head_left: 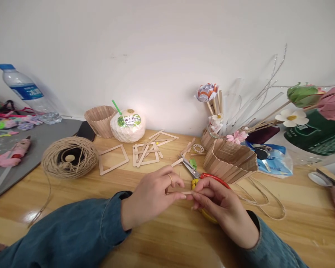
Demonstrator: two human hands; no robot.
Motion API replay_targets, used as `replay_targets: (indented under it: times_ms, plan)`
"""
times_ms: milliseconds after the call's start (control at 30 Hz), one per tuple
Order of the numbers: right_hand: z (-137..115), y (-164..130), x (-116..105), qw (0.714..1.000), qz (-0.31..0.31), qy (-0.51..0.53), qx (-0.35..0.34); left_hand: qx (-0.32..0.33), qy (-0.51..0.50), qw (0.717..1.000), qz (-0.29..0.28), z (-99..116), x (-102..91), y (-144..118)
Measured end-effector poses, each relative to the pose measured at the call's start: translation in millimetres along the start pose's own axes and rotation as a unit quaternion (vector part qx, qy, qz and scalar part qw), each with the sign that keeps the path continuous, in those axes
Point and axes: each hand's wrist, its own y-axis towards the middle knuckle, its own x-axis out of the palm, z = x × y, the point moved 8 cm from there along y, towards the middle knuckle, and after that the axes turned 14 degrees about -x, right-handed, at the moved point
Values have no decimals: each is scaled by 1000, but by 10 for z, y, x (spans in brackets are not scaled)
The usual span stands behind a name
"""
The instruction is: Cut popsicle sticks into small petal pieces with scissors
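Observation:
Between my two hands is a popsicle stick, held low over the table. My left hand pinches its left part, and a ring shows on one finger. My right hand has its fingers closed at the stick's right end. Scissors with red and yellow handles lie under and behind my right hand, blades pointing away to the left. Beyond my hands lie stick frames, a square one and a crossed stack. A basket made of sticks stands behind my right hand.
A twine roll, a white coconut with a green straw and another stick basket stand to the left. A water bottle leans against the wall. Paper flowers and loose twine are at right.

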Motion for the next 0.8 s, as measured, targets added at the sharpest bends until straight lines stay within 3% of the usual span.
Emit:
replay_targets:
  times_ms: [133, 200, 267, 300, 333, 467, 600, 667, 800]
  plan:
    - [-19, -3, 12, 1000, -8, -4, -9, -83, -90, 989, -82, -116, 76, 21]
    - [-46, 8, -97, 993, 2, -109, -44, -146, -151, 972, -101, -218, 84, 24]
    - [-78, 7, -262, 944, 21, -321, -78, -195, -218, 949, -115, -300, 89, 17]
    - [-84, 2, -329, 890, 23, -448, -82, -211, -248, 938, -119, -331, 87, 13]
    - [-63, -4, -377, 859, 22, -506, -78, -224, -273, 928, -119, -356, 80, 9]
    - [91, -45, -357, 793, -61, -604, -61, -237, -331, 909, -91, -409, 4, 9]
    - [107, -130, -248, 693, -106, -706, -100, -247, -342, 904, -71, -440, -65, 8]
    - [98, -162, -240, 668, -95, -727, -124, -255, -350, 899, -74, -452, -70, 7]
    - [140, -174, -288, 679, -83, -717, -131, -266, -374, 885, -76, -471, -55, 3]
